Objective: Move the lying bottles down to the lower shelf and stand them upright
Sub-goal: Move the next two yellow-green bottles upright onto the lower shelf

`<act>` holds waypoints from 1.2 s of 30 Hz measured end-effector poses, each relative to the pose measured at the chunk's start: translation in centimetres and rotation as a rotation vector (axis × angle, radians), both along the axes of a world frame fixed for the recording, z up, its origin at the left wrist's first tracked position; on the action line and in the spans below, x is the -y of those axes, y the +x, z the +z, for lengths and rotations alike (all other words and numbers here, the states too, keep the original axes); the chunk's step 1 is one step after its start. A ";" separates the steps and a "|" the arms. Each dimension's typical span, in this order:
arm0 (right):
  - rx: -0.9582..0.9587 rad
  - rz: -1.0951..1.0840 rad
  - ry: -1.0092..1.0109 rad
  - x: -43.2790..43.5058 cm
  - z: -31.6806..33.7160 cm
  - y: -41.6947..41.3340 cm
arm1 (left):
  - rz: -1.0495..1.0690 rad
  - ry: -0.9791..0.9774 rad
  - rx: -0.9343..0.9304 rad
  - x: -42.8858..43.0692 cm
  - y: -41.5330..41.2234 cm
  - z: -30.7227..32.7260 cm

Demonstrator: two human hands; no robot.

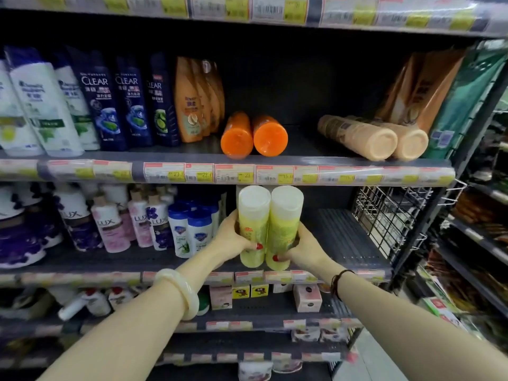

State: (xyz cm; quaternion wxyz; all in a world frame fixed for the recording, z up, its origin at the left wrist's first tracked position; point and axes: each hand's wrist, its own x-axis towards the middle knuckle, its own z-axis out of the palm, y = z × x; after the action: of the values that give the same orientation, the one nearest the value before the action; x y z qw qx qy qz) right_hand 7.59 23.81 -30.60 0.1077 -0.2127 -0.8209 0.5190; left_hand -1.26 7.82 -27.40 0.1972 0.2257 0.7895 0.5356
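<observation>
Two yellow-green bottles with white caps stand upright side by side at the front of the lower shelf [343,237]. My left hand [233,237] grips the left yellow bottle [253,215]. My right hand [302,248] grips the right yellow bottle [284,218]. On the upper shelf [302,149], two orange bottles [254,137] lie on their sides with their bases toward me. To their right lie two beige bottles [373,138], also on their sides.
Upright shampoo bottles [96,100] fill the upper shelf's left side, and orange pouches [420,89] lean at its right. Lux bottles [110,224] and blue-capped bottles [192,229] stand left of my hands. A wire basket [390,210] hangs at the right.
</observation>
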 end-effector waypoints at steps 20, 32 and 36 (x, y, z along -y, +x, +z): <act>-0.055 -0.021 -0.015 -1.6 -4.0 -5.0 | 0.051 -0.063 -0.024 -1.8 -4.9 -3.7; 0.043 -0.034 0.013 -1.3 -4.9 -6.1 | 0.080 -0.117 0.000 -1.7 -5.7 -5.0; 0.096 -0.020 0.050 -1.1 -4.7 -6.0 | 0.070 -0.142 -0.004 -1.6 -5.3 -5.0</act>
State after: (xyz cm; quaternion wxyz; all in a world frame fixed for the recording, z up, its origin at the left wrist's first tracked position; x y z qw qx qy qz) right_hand 1.57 24.88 -35.25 0.0787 -0.2427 -0.8355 0.4866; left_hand -6.57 9.42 -32.36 0.1924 0.1843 0.8333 0.4845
